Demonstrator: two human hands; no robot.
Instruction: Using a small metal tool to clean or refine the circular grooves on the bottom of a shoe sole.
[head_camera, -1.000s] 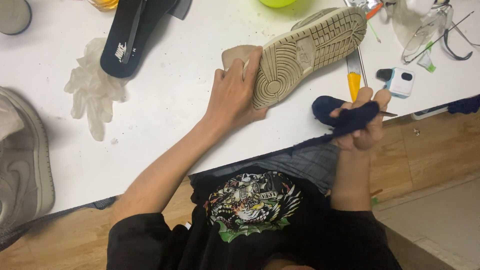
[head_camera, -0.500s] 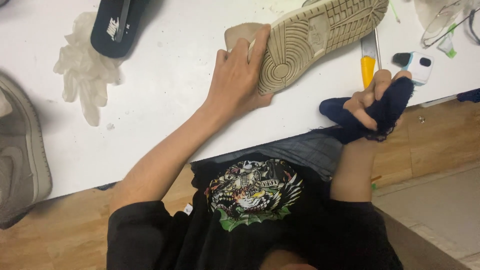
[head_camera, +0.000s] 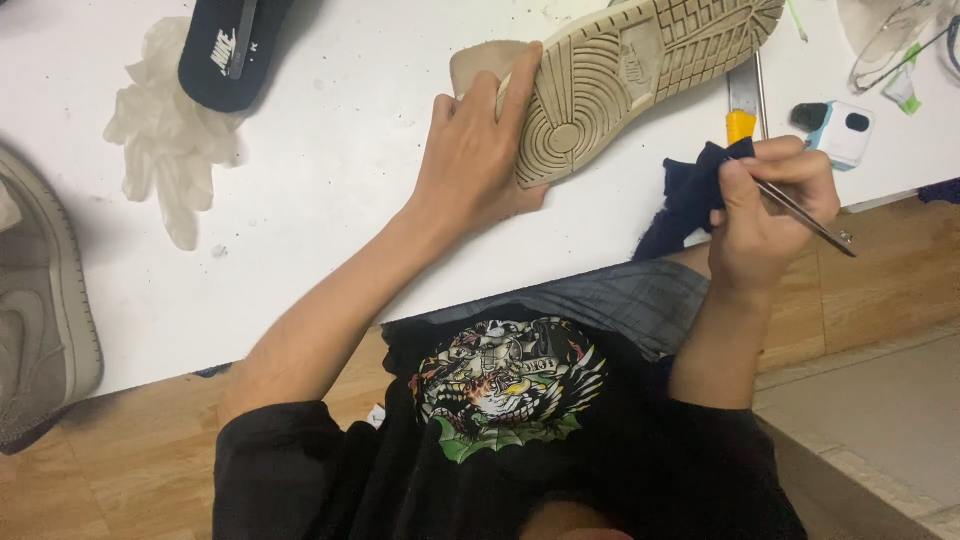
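A beige sneaker (head_camera: 640, 70) lies on its side on the white table (head_camera: 330, 170), its ridged sole facing me. My left hand (head_camera: 478, 160) grips its heel end, fingers wrapped over the edge. Near the table's front edge my right hand (head_camera: 765, 205) pinches a thin metal tool (head_camera: 805, 215), with a dark blue cloth (head_camera: 690, 195) bunched against the palm. The tool's tip is hidden in the cloth.
A clear glove (head_camera: 165, 150) and a black insole (head_camera: 225, 50) lie at the back left. A grey shoe (head_camera: 40, 300) sits at the left edge. A yellow-handled knife (head_camera: 742, 110), a small white and blue device (head_camera: 840, 130) and glasses (head_camera: 900, 40) lie right.
My right hand has shifted its hold from bunching the dark cloth to pinching the thin metal tool. The left hand stays on the sneaker's heel.
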